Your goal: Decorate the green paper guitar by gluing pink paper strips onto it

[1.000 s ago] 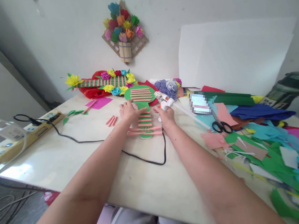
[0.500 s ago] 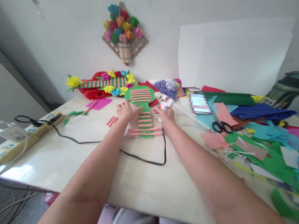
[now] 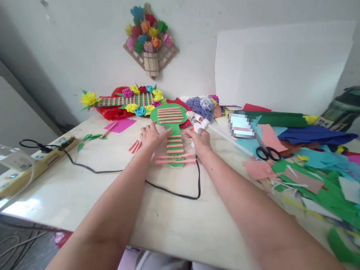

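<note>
A green guitar-shaped paper cutout [image 3: 172, 125] with pink strips glued across it lies on the table. My left hand [image 3: 152, 136] rests on its left edge, fingers pressed down on the green neck. My right hand [image 3: 201, 139] sits at the cutout's right side, closed round the handle of a white glue gun [image 3: 198, 120] whose nozzle points toward the cutout's round top. A black cord [image 3: 173, 191] runs from the gun across the table. Loose pink strips [image 3: 134, 145] lie left of my left hand.
A finished paper guitar with flowers [image 3: 128, 100] leans at the wall. Black scissors [image 3: 268, 153] and a heap of coloured paper scraps [image 3: 325, 179] fill the right side. A power strip [image 3: 32, 158] sits at the left edge. A paper bouquet [image 3: 149, 39] hangs on the wall.
</note>
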`<state>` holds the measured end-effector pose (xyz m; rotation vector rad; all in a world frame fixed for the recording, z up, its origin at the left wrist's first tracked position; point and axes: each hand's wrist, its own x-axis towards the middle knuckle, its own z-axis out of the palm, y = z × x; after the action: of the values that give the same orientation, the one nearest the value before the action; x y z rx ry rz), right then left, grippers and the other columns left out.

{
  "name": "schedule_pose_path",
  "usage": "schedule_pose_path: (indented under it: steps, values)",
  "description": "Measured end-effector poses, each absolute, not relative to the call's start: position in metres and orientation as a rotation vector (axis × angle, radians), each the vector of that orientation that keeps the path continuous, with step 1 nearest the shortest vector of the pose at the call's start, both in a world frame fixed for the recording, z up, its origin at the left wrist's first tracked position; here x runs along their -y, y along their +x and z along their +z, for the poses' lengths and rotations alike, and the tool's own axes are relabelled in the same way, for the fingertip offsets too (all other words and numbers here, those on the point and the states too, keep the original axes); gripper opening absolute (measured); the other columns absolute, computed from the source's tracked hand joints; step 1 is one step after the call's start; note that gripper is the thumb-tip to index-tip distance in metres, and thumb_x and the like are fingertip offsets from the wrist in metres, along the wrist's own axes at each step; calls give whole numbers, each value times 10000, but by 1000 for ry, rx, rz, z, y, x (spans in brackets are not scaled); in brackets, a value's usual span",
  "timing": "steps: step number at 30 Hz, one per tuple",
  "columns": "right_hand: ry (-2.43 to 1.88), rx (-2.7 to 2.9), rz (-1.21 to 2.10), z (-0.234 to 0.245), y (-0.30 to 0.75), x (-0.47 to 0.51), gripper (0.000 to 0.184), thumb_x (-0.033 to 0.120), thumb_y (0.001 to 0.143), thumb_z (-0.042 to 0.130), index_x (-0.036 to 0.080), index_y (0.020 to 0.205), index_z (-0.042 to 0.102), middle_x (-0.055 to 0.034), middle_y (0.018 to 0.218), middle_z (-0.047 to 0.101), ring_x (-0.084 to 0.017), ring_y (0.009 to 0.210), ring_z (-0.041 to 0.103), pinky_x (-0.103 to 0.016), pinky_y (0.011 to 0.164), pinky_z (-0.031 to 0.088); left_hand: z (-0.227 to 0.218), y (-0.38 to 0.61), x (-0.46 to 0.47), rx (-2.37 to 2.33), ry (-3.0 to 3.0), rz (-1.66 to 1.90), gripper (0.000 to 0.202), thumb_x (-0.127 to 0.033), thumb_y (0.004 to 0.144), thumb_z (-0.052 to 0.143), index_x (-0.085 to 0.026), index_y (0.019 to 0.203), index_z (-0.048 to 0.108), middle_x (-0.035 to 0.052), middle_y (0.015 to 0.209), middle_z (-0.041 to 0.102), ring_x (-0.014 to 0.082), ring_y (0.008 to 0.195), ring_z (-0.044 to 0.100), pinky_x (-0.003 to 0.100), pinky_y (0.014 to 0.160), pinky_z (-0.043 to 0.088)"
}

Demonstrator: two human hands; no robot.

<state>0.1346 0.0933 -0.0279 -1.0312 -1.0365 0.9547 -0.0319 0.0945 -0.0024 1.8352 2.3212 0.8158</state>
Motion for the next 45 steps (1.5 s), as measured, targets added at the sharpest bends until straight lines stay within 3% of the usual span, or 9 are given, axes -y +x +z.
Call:
schedule_pose_path:
  steps: [21, 31, 45]
  values:
    - [-1041, 1010, 977, -27, 134, -95, 173, 310, 587, 621, 167, 673, 574, 0, 595, 636, -145, 598, 622, -234, 576, 470, -1, -18, -94, -2408, 1904, 665, 929, -629, 553, 610, -198, 1324, 324, 163, 1275, 445, 347, 1213, 315, 441, 946, 285]
    - [-981, 996, 958, -32, 133, -100, 159, 301, 577, 626, 164, 642, 577, 19, 540, 597, -138, 556, 601, -252, 601, 483, 6, -9, -90, -2435, 1911, 675, 930, -644, 602, 546, -180, 1356, 262, 173, 1271, 448, 346, 1207, 328, 442, 940, 286]
    - [-1002, 996, 983, -29, 134, -96, 151, 286, 584, 623, 163, 659, 577, 10, 564, 618, -138, 577, 614, -244, 603, 479, 3, -26, -96, -2358, 1785, 650, 855, -625, 605, 548, -215, 1322, 329, 173, 1306, 421, 367, 1236, 291, 477, 953, 262]
